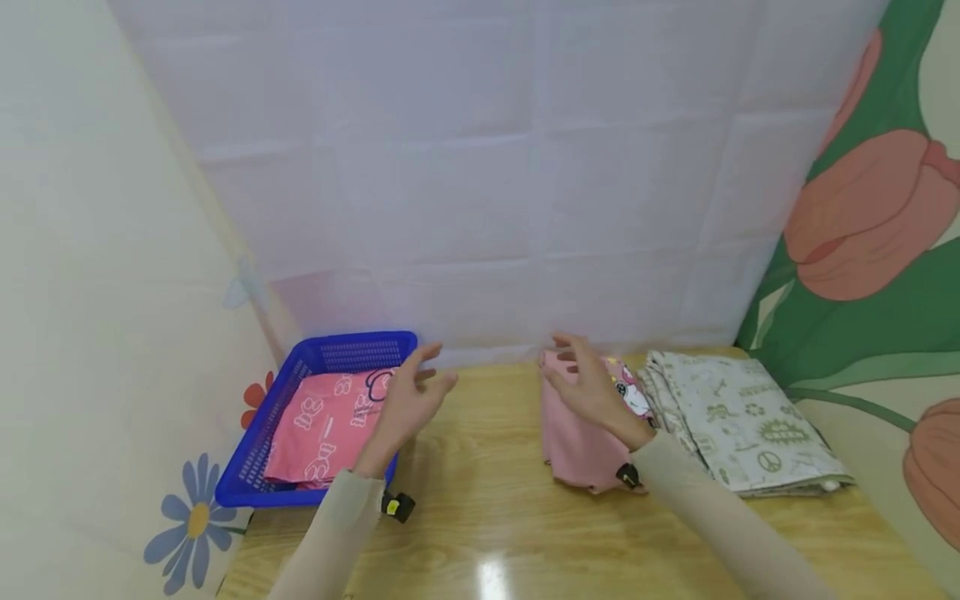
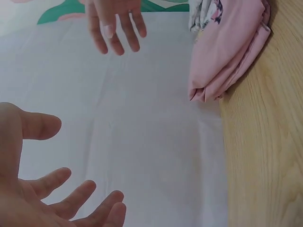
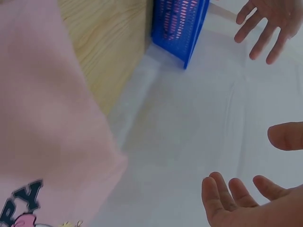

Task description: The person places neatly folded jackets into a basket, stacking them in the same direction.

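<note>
My left hand (image 1: 415,392) hovers beside the right rim of a blue plastic basket (image 1: 258,446), its fingers spread and loosely bent around nothing. Inside the basket lies a folded pink cloth (image 1: 315,417) with white line prints. Over a folded light-pink garment (image 1: 570,454) hangs my right hand (image 1: 588,387), fingers apart and nothing between them. Dark letters and a cartoon print show on that garment, partly hidden by the hand in the head view. In the left wrist view the right hand (image 2: 116,21) appears well above the light-pink garment (image 2: 232,47).
A folded white cloth with green prints (image 1: 750,421) lies right of the light-pink garment. Everything rests on a wooden table (image 1: 480,467) against a creased white sheet (image 1: 480,200). Painted flowers decorate the walls on both sides. Each wrist wears a small dark camera.
</note>
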`<action>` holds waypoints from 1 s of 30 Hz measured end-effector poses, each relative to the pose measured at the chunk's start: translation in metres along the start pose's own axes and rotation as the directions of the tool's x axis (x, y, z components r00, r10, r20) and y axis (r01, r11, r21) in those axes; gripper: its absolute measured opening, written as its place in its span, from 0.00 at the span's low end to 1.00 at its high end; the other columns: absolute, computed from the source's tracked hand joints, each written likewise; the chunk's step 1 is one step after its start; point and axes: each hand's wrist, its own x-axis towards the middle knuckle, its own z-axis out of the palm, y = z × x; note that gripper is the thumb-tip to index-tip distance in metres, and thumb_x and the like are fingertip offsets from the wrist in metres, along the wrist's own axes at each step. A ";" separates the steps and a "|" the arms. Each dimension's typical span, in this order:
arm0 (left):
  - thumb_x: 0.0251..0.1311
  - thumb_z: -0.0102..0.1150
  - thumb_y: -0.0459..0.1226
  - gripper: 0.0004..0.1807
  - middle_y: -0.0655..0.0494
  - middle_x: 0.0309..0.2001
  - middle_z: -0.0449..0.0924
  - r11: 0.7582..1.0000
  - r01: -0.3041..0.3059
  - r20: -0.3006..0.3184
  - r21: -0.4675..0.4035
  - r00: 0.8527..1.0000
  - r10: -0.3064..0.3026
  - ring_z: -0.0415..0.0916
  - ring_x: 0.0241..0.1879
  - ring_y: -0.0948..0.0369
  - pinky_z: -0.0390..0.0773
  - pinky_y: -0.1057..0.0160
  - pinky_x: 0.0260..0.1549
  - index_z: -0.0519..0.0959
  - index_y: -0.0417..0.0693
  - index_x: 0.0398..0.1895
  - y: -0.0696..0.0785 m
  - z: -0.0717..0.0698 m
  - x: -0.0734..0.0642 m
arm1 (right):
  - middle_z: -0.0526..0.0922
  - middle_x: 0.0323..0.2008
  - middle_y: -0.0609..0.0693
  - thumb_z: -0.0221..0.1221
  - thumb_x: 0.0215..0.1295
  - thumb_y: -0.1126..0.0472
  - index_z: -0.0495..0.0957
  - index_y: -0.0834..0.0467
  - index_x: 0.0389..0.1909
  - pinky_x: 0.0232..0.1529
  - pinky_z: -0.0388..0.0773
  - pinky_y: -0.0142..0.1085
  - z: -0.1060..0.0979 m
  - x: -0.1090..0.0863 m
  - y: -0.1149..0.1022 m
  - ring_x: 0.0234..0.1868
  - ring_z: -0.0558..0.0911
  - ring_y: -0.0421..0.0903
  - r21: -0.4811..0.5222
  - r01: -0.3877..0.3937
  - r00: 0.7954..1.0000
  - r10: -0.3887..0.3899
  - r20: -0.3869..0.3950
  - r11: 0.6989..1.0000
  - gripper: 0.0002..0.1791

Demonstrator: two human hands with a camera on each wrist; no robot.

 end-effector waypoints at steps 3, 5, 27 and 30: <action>0.72 0.67 0.42 0.34 0.43 0.77 0.71 1.000 0.006 -0.030 -0.024 1.000 -0.007 0.74 0.70 0.37 0.74 0.37 0.69 0.69 0.51 0.79 -0.003 0.005 -0.003 | 0.71 0.72 0.66 0.62 0.77 0.64 0.64 0.64 0.77 0.66 0.77 0.62 -0.007 -0.004 0.006 0.67 0.77 0.68 -0.009 0.009 1.000 -0.009 -0.008 1.000 0.32; 0.71 0.67 0.40 0.34 0.42 0.76 0.72 0.999 0.001 -0.038 -0.037 0.999 -0.002 0.75 0.69 0.37 0.76 0.37 0.68 0.70 0.50 0.78 -0.005 0.010 -0.004 | 0.71 0.72 0.66 0.62 0.76 0.66 0.64 0.65 0.77 0.66 0.78 0.62 -0.012 -0.006 0.010 0.67 0.77 0.69 -0.010 0.011 1.000 -0.011 -0.022 1.000 0.32; 0.72 0.67 0.41 0.32 0.40 0.75 0.73 0.992 -0.032 0.047 -0.125 0.998 0.038 0.77 0.66 0.33 0.78 0.33 0.64 0.72 0.50 0.76 -0.010 0.080 -0.002 | 0.71 0.70 0.72 0.62 0.77 0.64 0.62 0.70 0.76 0.64 0.78 0.66 -0.043 -0.033 0.062 0.64 0.78 0.73 -0.009 -0.062 0.991 0.061 -0.116 0.998 0.33; 0.71 0.67 0.41 0.32 0.42 0.75 0.72 0.990 -0.014 0.049 -0.139 0.999 0.021 0.75 0.67 0.32 0.77 0.33 0.65 0.72 0.52 0.76 -0.011 0.085 -0.001 | 0.72 0.69 0.73 0.62 0.77 0.63 0.63 0.70 0.75 0.64 0.78 0.65 -0.041 -0.035 0.067 0.64 0.79 0.73 -0.008 -0.047 0.991 0.046 -0.123 0.999 0.32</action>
